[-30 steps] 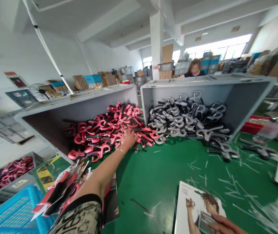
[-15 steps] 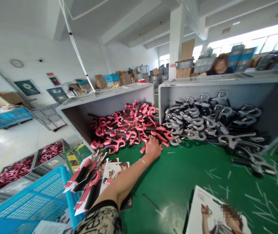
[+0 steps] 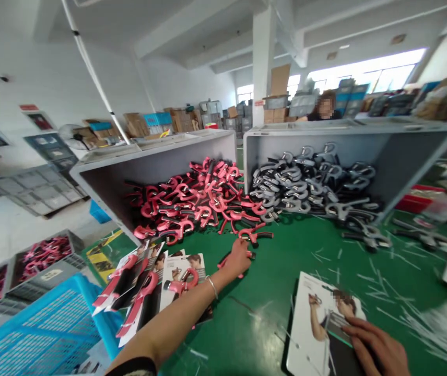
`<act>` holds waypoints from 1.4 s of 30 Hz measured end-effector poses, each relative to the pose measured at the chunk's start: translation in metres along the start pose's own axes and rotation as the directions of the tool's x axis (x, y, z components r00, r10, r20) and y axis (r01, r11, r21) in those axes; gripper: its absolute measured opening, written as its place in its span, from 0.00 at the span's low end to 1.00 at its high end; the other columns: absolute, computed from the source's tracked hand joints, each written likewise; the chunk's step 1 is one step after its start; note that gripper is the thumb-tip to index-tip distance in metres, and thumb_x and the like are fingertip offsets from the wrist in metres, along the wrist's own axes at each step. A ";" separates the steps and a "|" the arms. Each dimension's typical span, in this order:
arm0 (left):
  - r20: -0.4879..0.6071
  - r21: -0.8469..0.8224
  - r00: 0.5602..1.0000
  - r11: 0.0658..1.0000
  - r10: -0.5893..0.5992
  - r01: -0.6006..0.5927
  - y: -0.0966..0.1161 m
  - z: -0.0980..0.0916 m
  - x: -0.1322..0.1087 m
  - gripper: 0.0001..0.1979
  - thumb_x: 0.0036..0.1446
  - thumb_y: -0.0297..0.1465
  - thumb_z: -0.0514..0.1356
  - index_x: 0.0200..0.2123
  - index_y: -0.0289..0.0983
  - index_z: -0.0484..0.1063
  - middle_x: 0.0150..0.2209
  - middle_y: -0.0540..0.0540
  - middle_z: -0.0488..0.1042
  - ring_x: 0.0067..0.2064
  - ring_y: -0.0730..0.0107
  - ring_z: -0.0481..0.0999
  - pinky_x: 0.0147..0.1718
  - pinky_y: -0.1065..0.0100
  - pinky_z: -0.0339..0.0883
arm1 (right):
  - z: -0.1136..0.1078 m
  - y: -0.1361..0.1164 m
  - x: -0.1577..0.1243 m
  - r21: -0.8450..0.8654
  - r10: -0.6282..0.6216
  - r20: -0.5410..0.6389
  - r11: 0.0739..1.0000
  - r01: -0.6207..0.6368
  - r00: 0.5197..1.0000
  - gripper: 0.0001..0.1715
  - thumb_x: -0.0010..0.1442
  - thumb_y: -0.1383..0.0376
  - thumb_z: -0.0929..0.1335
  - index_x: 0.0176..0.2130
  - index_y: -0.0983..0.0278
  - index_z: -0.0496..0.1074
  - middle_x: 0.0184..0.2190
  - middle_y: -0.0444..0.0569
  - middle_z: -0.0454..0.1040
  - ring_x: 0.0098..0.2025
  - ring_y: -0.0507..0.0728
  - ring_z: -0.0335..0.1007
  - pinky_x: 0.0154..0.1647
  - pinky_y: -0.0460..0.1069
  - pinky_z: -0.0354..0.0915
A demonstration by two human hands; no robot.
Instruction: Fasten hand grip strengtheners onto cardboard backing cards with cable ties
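Observation:
My left hand (image 3: 239, 257) is closed round a pink-and-black hand grip strengthener (image 3: 224, 259), just above the green table in front of the pink pile. Close by, another pink hand grip (image 3: 251, 236) lies at the pile's front edge. My right hand (image 3: 380, 344) reaches in at the lower right, fingers stretched out over a stack of printed cards (image 3: 300, 324) and touching the top one. To the left of my left forearm, several cards carry pink hand grips (image 3: 147, 292); the forearm hides part of them.
Two grey crates lie tipped toward me, one with pink hand grips (image 3: 192, 203), the other with grey hand grips (image 3: 297, 180). A blue basket (image 3: 51, 318) stands at lower left. White ties (image 3: 380, 287) litter the green table (image 3: 270, 261). A person (image 3: 325, 109) is behind the crates.
My left hand has drawn back from the pink pile toward me with a hand grip in it. My right hand has come into view over the card stack. The view has turned right.

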State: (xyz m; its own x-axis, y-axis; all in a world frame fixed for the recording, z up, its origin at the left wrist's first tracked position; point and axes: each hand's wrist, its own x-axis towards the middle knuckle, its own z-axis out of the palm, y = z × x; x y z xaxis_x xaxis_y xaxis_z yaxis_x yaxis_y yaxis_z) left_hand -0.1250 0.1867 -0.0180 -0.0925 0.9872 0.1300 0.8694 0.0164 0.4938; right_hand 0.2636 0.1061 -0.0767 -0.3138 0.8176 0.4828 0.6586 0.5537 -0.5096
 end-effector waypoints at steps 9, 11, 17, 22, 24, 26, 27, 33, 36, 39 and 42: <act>0.142 -0.205 0.988 0.978 0.056 -0.026 0.047 -0.066 -0.026 0.09 0.56 0.30 0.60 0.40 0.38 0.76 0.42 0.43 0.77 0.48 0.56 0.75 0.52 0.59 0.66 | -0.064 -0.063 0.034 0.209 0.227 0.181 0.942 -0.263 0.957 0.15 0.68 0.57 0.61 0.48 0.56 0.71 0.49 0.50 0.74 0.53 0.61 0.68 0.57 0.58 0.62; 0.175 -0.495 0.979 0.869 0.107 -0.006 0.076 -0.066 -0.052 0.14 0.59 0.37 0.59 0.46 0.40 0.74 0.43 0.45 0.78 0.44 0.62 0.76 0.46 0.63 0.70 | -0.071 -0.085 0.036 0.345 0.292 0.264 0.862 -0.372 0.919 0.15 0.67 0.55 0.62 0.49 0.57 0.70 0.48 0.49 0.74 0.47 0.59 0.71 0.50 0.54 0.66; 0.196 -0.946 0.980 0.271 0.041 0.178 0.147 -0.009 -0.109 0.16 0.57 0.40 0.63 0.46 0.38 0.73 0.47 0.42 0.77 0.42 0.66 0.77 0.42 0.66 0.71 | -0.066 -0.120 0.045 0.651 0.211 0.615 0.407 -0.640 0.760 0.22 0.62 0.50 0.68 0.49 0.61 0.66 0.33 0.44 0.75 0.19 0.47 0.60 0.19 0.44 0.56; 0.175 -0.822 0.973 0.567 0.147 0.062 0.135 0.018 -0.089 0.14 0.56 0.40 0.63 0.41 0.37 0.75 0.40 0.46 0.78 0.41 0.66 0.75 0.44 0.64 0.69 | -0.061 -0.103 0.051 0.639 0.309 0.616 0.343 -0.689 0.725 0.26 0.60 0.49 0.68 0.50 0.64 0.65 0.31 0.45 0.76 0.19 0.48 0.62 0.17 0.43 0.53; 0.178 -0.719 0.965 0.694 0.191 -0.005 0.126 0.022 -0.083 0.13 0.56 0.40 0.64 0.39 0.38 0.77 0.37 0.47 0.78 0.40 0.65 0.74 0.44 0.63 0.67 | -0.059 -0.093 0.050 0.575 0.317 0.640 0.407 -0.710 0.700 0.27 0.61 0.47 0.66 0.49 0.64 0.65 0.32 0.47 0.77 0.19 0.49 0.63 0.18 0.44 0.56; 0.168 -0.636 0.958 0.768 0.233 -0.076 0.120 0.025 -0.086 0.11 0.55 0.40 0.64 0.36 0.40 0.79 0.37 0.47 0.78 0.42 0.63 0.72 0.47 0.61 0.64 | -0.058 -0.085 0.044 0.435 0.344 0.631 0.585 -0.685 0.695 0.24 0.62 0.47 0.65 0.45 0.63 0.67 0.30 0.47 0.77 0.20 0.51 0.65 0.20 0.46 0.59; 0.166 -0.591 0.951 0.799 0.261 -0.116 0.118 0.026 -0.091 0.10 0.55 0.40 0.65 0.36 0.41 0.79 0.37 0.47 0.78 0.44 0.62 0.71 0.49 0.60 0.62 | -0.059 -0.082 0.040 0.330 0.379 0.586 0.696 -0.638 0.716 0.22 0.63 0.47 0.64 0.43 0.63 0.69 0.29 0.48 0.76 0.21 0.53 0.66 0.22 0.47 0.60; 0.122 -0.419 0.923 0.862 0.366 -0.286 0.115 0.026 -0.104 0.10 0.65 0.36 0.55 0.43 0.43 0.76 0.44 0.48 0.77 0.48 0.63 0.70 0.52 0.60 0.58 | -0.068 -0.090 0.012 -0.086 0.263 0.277 0.965 -0.249 0.924 0.11 0.66 0.58 0.64 0.44 0.60 0.72 0.42 0.53 0.75 0.45 0.62 0.70 0.46 0.57 0.66; 0.066 -0.397 0.936 0.870 0.344 -0.292 0.122 0.031 -0.090 0.11 0.65 0.31 0.54 0.45 0.41 0.75 0.45 0.46 0.76 0.50 0.64 0.70 0.53 0.60 0.57 | -0.059 -0.103 0.011 0.013 0.116 0.339 0.992 -0.128 0.934 0.09 0.65 0.64 0.66 0.45 0.58 0.72 0.44 0.52 0.73 0.48 0.62 0.66 0.49 0.57 0.65; 0.103 -0.416 0.918 0.855 0.383 -0.311 0.133 0.039 -0.084 0.10 0.62 0.30 0.59 0.45 0.42 0.76 0.48 0.46 0.76 0.52 0.63 0.70 0.54 0.59 0.57 | -0.044 -0.107 0.013 0.041 0.136 0.293 0.987 -0.154 0.946 0.06 0.65 0.64 0.66 0.39 0.58 0.74 0.42 0.52 0.72 0.46 0.62 0.65 0.48 0.57 0.65; 0.122 -0.461 0.908 0.833 0.401 -0.306 0.141 0.043 -0.090 0.05 0.60 0.33 0.61 0.39 0.43 0.78 0.46 0.48 0.78 0.51 0.61 0.71 0.54 0.58 0.57 | -0.031 -0.101 0.014 0.102 0.183 0.215 0.973 -0.208 0.959 0.07 0.65 0.63 0.66 0.36 0.58 0.73 0.39 0.50 0.72 0.46 0.61 0.65 0.48 0.57 0.64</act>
State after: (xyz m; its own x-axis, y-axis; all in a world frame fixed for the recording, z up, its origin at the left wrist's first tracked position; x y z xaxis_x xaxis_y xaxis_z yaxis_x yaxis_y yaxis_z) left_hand 0.0271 0.1075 0.0030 0.3237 0.9223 0.2111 0.5290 -0.3614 0.7678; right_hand 0.2142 0.0572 0.0037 -0.3274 0.9196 0.2172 0.6363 0.3845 -0.6688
